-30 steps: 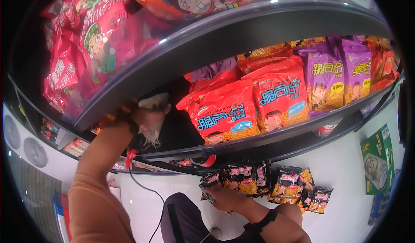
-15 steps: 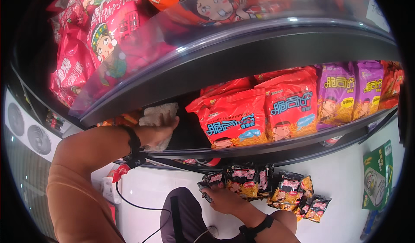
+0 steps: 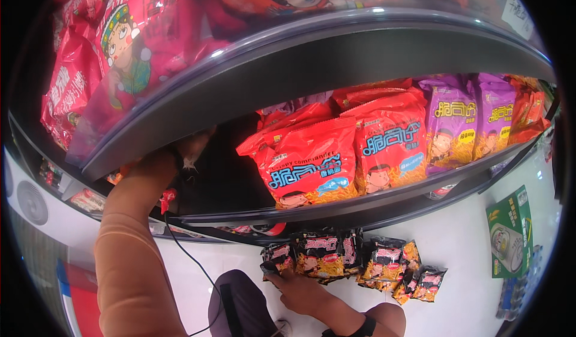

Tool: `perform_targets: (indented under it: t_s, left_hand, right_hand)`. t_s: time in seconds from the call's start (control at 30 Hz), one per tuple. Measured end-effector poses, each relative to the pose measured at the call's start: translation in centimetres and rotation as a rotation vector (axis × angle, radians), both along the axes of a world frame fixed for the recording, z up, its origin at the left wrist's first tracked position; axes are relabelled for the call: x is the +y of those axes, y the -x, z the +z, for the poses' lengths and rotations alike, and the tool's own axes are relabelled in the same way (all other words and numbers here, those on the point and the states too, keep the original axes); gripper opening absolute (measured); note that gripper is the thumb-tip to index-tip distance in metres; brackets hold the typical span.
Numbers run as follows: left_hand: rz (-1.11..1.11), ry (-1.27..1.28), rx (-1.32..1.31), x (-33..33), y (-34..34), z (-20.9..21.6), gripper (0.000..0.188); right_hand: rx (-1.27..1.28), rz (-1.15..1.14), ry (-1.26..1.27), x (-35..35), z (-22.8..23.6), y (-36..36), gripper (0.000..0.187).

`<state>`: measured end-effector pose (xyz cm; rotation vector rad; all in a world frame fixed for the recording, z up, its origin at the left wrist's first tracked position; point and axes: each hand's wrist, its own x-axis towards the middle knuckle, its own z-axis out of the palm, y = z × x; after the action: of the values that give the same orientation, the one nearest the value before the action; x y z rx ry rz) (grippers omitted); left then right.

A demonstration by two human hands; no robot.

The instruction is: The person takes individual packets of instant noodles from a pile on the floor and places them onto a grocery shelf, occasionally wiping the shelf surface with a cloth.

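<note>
My left hand (image 3: 193, 147) reaches deep into the dark gap on the middle shelf, left of the red snack bags (image 3: 309, 172). The shelf above shades it and its fingers are mostly hidden. A pale edge of a cloth (image 3: 188, 162) shows under that hand. Low over the floor, my right hand (image 3: 297, 289) is closed at the left end of a row of black snack packets (image 3: 324, 254), its fingertips on the dark corner of the leftmost packet (image 3: 278, 254). More black packets (image 3: 384, 260) lie just to the right.
Purple snack bags (image 3: 451, 121) stand right of the red ones. Pink bags (image 3: 129, 55) fill the upper shelf behind a clear curved guard (image 3: 300, 28). A black cable (image 3: 195, 259) hangs from my left wrist. A green carton (image 3: 510, 232) stands on the right.
My left hand has gone deeper into the shelf, and the cloth is now nearly hidden. My right hand stays at the black packets. The view has shifted slightly.
</note>
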<state>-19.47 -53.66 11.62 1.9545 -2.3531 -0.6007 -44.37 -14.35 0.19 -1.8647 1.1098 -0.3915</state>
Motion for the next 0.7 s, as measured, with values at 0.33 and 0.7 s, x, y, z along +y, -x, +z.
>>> perform_targets:
  t_s: [0.33, 0.7]
  left_hand:
    - [-0.066, 0.306, 0.064, 0.2, 1.0, -0.3, 0.051]
    - [-0.365, -0.093, -0.004, 2.8, 11.8, -0.1, 0.047]
  right_hand:
    - [0.129, -0.043, 0.061, 1.4, -0.3, 0.8, 0.057]
    - [0.092, 0.076, 0.101, -0.1, 0.1, -2.0, 0.053]
